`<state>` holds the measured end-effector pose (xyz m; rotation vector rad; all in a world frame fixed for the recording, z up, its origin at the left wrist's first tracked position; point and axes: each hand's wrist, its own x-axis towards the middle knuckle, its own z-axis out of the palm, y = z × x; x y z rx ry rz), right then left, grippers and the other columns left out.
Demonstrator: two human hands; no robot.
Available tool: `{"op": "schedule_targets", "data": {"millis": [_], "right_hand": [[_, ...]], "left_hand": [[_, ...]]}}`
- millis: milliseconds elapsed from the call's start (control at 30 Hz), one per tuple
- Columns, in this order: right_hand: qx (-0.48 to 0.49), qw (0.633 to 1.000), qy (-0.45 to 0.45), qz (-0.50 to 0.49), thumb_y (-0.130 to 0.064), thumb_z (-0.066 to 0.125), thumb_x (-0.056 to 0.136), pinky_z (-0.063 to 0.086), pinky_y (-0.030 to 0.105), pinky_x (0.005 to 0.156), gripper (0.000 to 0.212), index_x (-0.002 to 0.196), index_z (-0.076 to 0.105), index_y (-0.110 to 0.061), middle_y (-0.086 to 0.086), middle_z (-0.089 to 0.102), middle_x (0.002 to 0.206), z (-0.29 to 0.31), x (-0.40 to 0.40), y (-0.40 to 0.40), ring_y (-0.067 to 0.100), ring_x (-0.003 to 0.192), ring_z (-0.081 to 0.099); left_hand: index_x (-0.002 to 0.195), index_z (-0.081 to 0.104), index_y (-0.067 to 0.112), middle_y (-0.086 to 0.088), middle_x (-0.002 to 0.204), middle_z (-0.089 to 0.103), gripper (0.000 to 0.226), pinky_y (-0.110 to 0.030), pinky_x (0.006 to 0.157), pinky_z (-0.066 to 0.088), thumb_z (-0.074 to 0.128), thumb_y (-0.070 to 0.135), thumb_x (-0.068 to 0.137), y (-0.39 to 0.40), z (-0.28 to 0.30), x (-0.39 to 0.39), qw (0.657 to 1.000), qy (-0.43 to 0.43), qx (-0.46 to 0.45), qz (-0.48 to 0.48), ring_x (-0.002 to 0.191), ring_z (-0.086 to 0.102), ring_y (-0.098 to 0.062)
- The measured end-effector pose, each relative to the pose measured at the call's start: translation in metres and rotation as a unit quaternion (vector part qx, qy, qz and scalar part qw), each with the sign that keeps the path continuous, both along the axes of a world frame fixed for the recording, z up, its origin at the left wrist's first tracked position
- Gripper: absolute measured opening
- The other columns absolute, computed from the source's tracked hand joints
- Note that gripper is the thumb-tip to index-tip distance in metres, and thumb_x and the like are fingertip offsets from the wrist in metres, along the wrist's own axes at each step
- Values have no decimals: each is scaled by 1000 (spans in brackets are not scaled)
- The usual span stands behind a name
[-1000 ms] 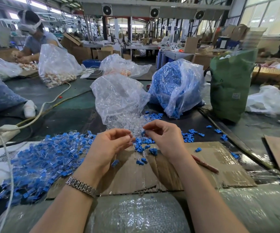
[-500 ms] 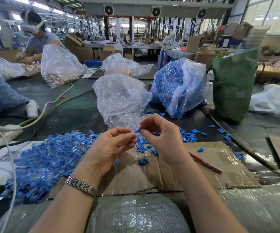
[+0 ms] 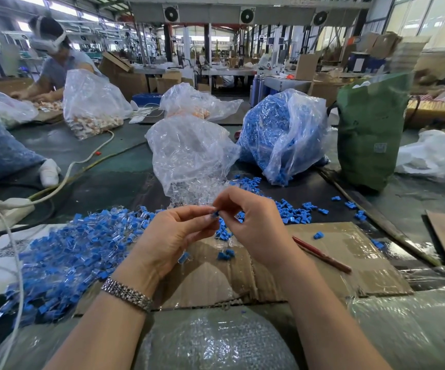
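My left hand [image 3: 173, 236] and my right hand [image 3: 256, 222] meet above a flattened cardboard sheet [image 3: 349, 263]. Their fingertips pinch one small blue plastic piece [image 3: 215, 214] between them; a clear part seems to sit at my left fingertips. A big heap of assembled blue and clear pieces [image 3: 69, 257] lies to the left. Loose blue pieces [image 3: 293, 212] are scattered behind my hands. A clear bag of clear parts [image 3: 189, 156] stands just beyond, and a bag of blue parts [image 3: 282, 134] is to its right.
A green sack [image 3: 368, 129] stands at the right. A red pencil [image 3: 322, 255] lies on the cardboard. White cables [image 3: 69, 172] and a power strip [image 3: 5, 209] cross the left side. Another person [image 3: 56, 57] works at the far left. Bubble wrap [image 3: 216, 343] covers the near edge.
My right hand rose from the loose blue pieces and moved left to meet my left hand; a blue piece now sits between both sets of fingertips.
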<state>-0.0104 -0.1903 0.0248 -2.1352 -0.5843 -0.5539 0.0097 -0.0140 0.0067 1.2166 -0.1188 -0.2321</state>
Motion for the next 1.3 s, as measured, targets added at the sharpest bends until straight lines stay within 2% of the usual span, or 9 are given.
{"op": "schedule_targets", "data": {"millis": [200,333,467,567,667,900,1000,1133,1300], "right_hand": [[-19,1000,-9,-5,0,68,91,54,30,78,17,95,68,-16,-9,68,85,2,-2,0,10,82,64],[15,1000,-7,-20,-3,70,90,49,14,73,23,106,68,-20,-14,63,92,6,-4,-3,6,84,63],[-7,990,69,-126,-24,75,90,50,28,91,36,122,60,-21,-6,57,117,11,-6,-21,5,99,59],[-198,904,250,-284,-57,71,85,43,43,105,62,130,53,-18,4,47,131,6,-18,-40,23,123,48],[-332,824,332,-318,-62,69,83,44,47,103,57,120,57,-19,8,52,128,2,-33,-51,29,123,48],[-338,830,319,-309,-37,56,92,45,41,93,28,112,59,-17,8,50,112,-1,-31,-46,29,104,52],[-325,838,309,-311,-26,54,95,41,35,75,8,90,52,-20,6,55,106,-3,-27,-50,26,96,53],[-254,870,329,-266,-26,52,99,33,31,53,26,74,47,-20,-1,56,80,2,-21,-50,15,67,50],[-68,897,432,-61,-16,51,101,56,44,75,19,83,55,-12,9,66,83,29,-24,-28,22,70,66]], "left_hand": [[96,80,1,-24,100,76,22,-24,73,60,74,4,75,1,-2,1,1000,-12,14,-7,86,76,-25],[98,80,4,-23,102,76,24,-24,75,60,75,6,75,2,-3,2,1000,-12,9,-15,89,76,-26],[96,81,4,-25,103,75,21,-24,76,60,74,6,76,3,-5,4,1000,-8,-6,-13,90,75,-27],[94,80,1,-26,100,74,20,-25,73,61,73,4,75,2,-5,4,999,-3,-32,-16,86,75,-27],[104,72,-6,-26,99,74,29,-26,72,61,72,3,76,2,-6,5,999,-3,-42,-15,84,75,-27],[108,77,2,-26,105,73,28,-26,76,61,70,4,81,5,-9,5,998,2,-54,-21,90,74,-27],[104,79,2,-24,104,74,24,-26,74,61,69,4,82,5,-9,6,997,8,-71,-17,89,75,-26],[103,79,2,-21,103,74,23,-27,74,61,68,4,82,6,-8,7,996,15,-89,-17,91,74,-26],[98,82,11,-14,106,77,22,-35,90,58,68,10,81,4,-8,8,997,-10,-79,13,101,73,-21]]}}
